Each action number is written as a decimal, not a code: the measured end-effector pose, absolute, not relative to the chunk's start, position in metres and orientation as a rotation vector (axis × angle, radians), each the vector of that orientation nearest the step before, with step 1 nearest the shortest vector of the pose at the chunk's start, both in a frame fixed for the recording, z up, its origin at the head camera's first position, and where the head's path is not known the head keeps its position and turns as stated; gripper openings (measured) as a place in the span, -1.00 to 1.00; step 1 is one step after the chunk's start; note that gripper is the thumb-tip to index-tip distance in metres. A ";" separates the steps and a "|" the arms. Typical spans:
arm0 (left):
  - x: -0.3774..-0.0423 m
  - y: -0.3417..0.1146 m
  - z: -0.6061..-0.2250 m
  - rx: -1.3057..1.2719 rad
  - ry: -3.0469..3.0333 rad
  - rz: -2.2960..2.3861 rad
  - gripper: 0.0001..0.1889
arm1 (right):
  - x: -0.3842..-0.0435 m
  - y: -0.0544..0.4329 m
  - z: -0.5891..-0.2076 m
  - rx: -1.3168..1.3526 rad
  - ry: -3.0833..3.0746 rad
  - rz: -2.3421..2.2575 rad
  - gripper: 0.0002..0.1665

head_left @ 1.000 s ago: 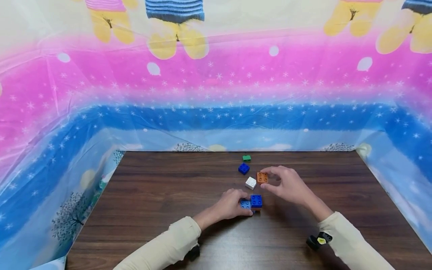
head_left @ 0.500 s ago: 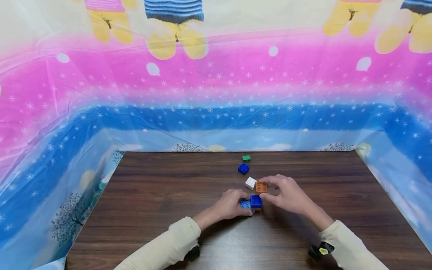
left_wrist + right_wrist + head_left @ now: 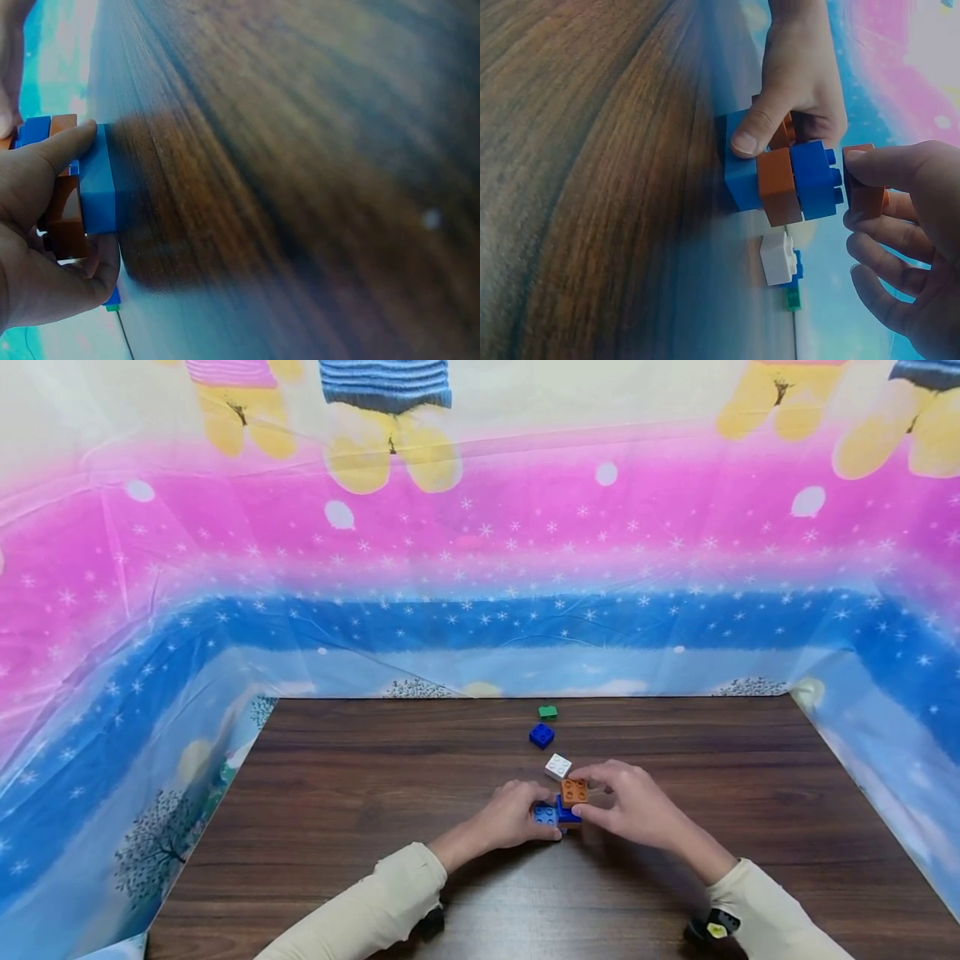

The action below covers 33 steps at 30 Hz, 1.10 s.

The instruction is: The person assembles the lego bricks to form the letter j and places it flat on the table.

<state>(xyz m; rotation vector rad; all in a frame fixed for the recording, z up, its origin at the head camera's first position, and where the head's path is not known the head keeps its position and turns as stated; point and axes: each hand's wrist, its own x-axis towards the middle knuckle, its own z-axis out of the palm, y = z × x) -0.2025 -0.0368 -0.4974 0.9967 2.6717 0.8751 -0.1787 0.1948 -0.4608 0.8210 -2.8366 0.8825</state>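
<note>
The left hand (image 3: 513, 814) grips the light blue block (image 3: 545, 815) at the base of a small stack, its thumb on the near side and its fingers curled round the far side. The base sits on the brown wood-grain worktop (image 3: 375, 760), a little right of the middle. On its right end stands an orange brick (image 3: 778, 187), topped by a dark blue brick (image 3: 815, 180); a second orange brick (image 3: 784, 131) sits farther left on the base, partly hidden by the left hand.

The right hand (image 3: 633, 802) pinches a square orange brick (image 3: 574, 790) between thumb and fingers, holding it just above the dark blue one; in the right wrist view a narrow gap separates it from the studs.

Beyond the stack, a white brick (image 3: 558, 767) lies nearest, then a loose blue brick (image 3: 542, 735), then a green brick (image 3: 548, 712) near the far edge. Both arms wear pale sleeves (image 3: 360, 902). A patterned cloth (image 3: 480, 527) in pink, blue and cream, with white snowflakes, hangs behind and along both sides.
</note>
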 end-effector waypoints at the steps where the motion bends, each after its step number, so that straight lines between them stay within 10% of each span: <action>1: -0.203 -0.037 -0.498 0.995 2.670 0.877 -0.64 | -0.178 0.194 -0.461 0.824 -2.838 0.876 -0.50; 33: -0.203 -0.037 -0.498 0.992 2.673 0.865 -0.59 | -0.176 0.193 -0.467 0.897 -2.800 0.920 -0.56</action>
